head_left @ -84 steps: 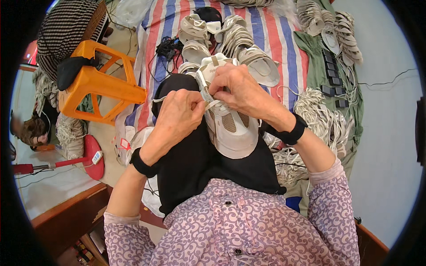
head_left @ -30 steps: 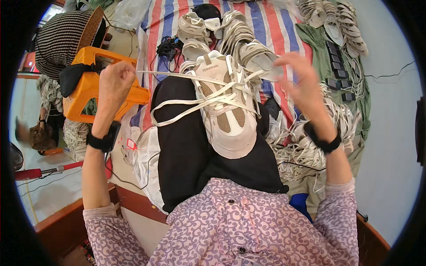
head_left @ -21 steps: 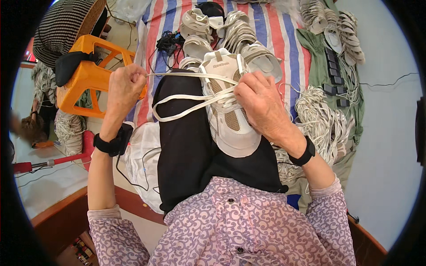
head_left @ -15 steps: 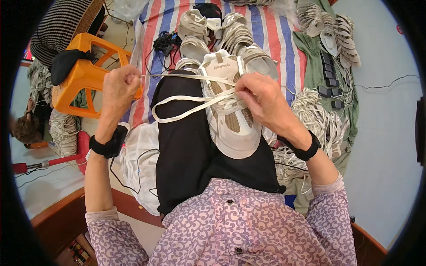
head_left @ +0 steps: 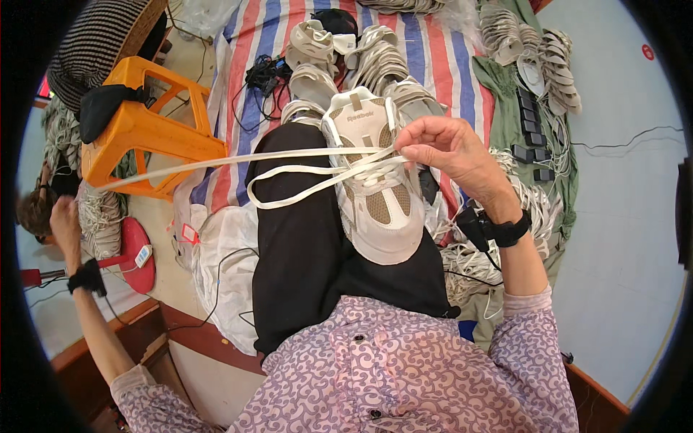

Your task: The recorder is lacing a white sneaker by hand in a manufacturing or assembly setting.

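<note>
A beige and white sneaker upper (head_left: 390,234) with brown mesh lies across my black-clad lap, toe toward me. A flat cream shoelace (head_left: 253,156) runs from its eyelets far out to the left. My left hand (head_left: 66,225) is closed, stretched out past the orange stool at the lace's far end; its fingertips are slightly blurred. My right hand (head_left: 455,155) pinches the lace between thumb and forefinger at the upper's right edge. Another part of the lace hangs as a loose loop (head_left: 263,202) over my left thigh.
An orange plastic stool (head_left: 133,148) with a black cap-like item (head_left: 105,114) stands at the left. Stacked shoe uppers (head_left: 379,61) lie ahead on a striped sheet (head_left: 260,29). Bundled laces (head_left: 469,267), black boxes (head_left: 533,126) and more uppers (head_left: 559,68) are at the right.
My left hand has swung far left and toward me, drawing the lace out long. My right hand has shifted slightly right, staying beside the upper.
</note>
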### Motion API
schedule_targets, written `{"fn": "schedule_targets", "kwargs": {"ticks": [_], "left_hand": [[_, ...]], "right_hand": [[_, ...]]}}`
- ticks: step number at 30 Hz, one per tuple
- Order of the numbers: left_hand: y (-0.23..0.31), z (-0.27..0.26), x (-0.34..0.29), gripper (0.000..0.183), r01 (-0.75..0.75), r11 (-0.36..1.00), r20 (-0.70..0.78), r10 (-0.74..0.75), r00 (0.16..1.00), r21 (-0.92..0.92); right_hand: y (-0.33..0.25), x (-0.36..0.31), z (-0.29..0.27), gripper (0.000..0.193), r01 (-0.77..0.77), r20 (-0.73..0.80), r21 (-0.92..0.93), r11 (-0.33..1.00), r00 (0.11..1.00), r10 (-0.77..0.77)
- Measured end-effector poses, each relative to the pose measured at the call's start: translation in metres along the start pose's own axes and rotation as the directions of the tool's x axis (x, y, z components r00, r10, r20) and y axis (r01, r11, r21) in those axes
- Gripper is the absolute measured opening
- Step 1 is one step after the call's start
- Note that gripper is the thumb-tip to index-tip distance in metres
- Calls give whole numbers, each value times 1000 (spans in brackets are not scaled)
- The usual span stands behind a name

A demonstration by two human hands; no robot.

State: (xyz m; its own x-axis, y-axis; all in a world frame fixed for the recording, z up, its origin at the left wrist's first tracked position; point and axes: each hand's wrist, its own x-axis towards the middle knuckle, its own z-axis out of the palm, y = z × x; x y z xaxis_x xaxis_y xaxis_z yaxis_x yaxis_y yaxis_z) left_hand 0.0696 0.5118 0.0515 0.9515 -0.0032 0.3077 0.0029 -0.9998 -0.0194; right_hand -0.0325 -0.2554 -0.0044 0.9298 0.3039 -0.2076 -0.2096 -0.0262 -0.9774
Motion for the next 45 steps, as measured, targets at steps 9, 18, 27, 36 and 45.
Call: {"fn": "schedule_targets", "kwargs": {"ticks": [9,18,27,36,45], "left_hand": [[-114,-87,-34,35,95,970,-118,-70,991,223],[448,-34,-90,19,222,481,442,412,797,-848],[492,-9,-99,19,5,575,375,527,763,-818],[483,-14,-64,19,351,546,648,615,450,-761],[491,3,-64,12,46,449,374,678,633,-892]], "right_hand": [[7,10,21,13,326,-46,-516,792,913,-406],[7,4,24,9,298,-54,-605,738,910,-412],[-2,4,23,9,-34,-97,-75,997,995,26],[19,19,-26,9,-45,-82,359,932,993,80],[53,-65,-330,5,378,-561,286,881,811,-166]]}}
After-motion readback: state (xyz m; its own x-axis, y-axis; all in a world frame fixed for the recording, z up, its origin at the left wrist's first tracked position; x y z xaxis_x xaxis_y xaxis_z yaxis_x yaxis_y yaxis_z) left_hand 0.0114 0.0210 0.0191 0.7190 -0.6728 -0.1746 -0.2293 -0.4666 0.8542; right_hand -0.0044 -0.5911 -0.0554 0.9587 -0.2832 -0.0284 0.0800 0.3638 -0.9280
